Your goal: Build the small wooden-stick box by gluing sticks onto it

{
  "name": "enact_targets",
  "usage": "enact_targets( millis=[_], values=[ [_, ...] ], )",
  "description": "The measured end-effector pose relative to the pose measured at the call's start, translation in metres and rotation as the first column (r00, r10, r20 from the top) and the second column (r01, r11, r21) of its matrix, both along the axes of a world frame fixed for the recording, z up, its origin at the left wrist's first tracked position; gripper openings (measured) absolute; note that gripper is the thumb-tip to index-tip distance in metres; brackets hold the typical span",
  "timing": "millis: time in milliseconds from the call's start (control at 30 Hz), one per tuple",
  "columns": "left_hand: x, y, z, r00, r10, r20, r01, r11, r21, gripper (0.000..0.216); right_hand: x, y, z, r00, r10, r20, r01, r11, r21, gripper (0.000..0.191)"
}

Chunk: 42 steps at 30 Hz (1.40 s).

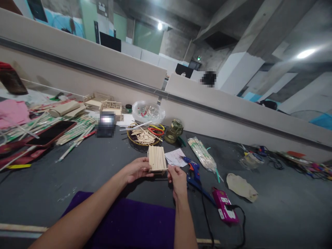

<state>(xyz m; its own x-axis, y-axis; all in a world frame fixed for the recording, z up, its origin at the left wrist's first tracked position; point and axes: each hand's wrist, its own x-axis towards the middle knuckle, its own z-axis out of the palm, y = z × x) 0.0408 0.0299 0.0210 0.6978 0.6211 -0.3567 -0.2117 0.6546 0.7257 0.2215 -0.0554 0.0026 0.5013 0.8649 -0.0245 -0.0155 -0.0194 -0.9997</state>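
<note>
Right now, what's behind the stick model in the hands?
Round basket of loose sticks, with white paper off to the right. Whatever the model itself covers can't be seen.

Layout, surface (pixel 101 160) before you
Basket (pixel 129 138) behind your stick model (pixel 157 157); phone (pixel 53 133) left; glue gun (pixel 194 169) right.

Head cam, fwd/dn, tilted, nr desk (pixel 280 211)

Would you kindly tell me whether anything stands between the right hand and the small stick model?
Nothing visible does: the right hand is at the near right corner of the stick model, though contact is unclear. The left hand holds its left side; the glue gun lies off to the right, not between them.
</note>
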Motion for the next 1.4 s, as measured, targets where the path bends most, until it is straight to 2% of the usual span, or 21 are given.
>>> enact_targets(
  millis=[333,467,767,933,1200,1400],
  values=[
    [0.001,-0.001,0.004,0.999,0.005,-0.034,-0.005,1.0,-0.009,0.039,-0.003,0.003,-0.006,0.999,0.008,0.052,-0.006,0.999,-0.05,0.043],
    [0.002,-0.001,0.004,0.999,0.007,-0.037,-0.007,1.0,-0.005,0.038,-0.003,0.003,-0.007,0.993,-0.012,0.12,0.02,0.998,-0.066,0.044],
    [0.002,-0.003,0.008,0.999,0.024,-0.04,-0.024,1.0,-0.016,0.036,-0.003,0.005,-0.012,0.972,-0.077,0.22,0.079,0.997,-0.003,0.047],
    [0.003,-0.002,0.006,0.998,0.024,-0.053,-0.025,1.0,-0.018,0.036,-0.004,0.006,-0.011,0.981,-0.077,0.177,0.081,0.997,-0.016,0.047],
    [0.003,-0.002,0.006,0.999,0.019,-0.048,-0.02,1.0,-0.008,0.036,-0.009,0.006,-0.004,0.997,-0.008,-0.073,0.003,0.998,-0.061,0.048],
    [0.003,-0.002,0.007,0.999,0.008,-0.039,-0.009,1.0,-0.009,0.037,-0.007,0.007,-0.009,1.0,-0.014,-0.028,0.012,0.998,-0.057,0.047]
  ],
)
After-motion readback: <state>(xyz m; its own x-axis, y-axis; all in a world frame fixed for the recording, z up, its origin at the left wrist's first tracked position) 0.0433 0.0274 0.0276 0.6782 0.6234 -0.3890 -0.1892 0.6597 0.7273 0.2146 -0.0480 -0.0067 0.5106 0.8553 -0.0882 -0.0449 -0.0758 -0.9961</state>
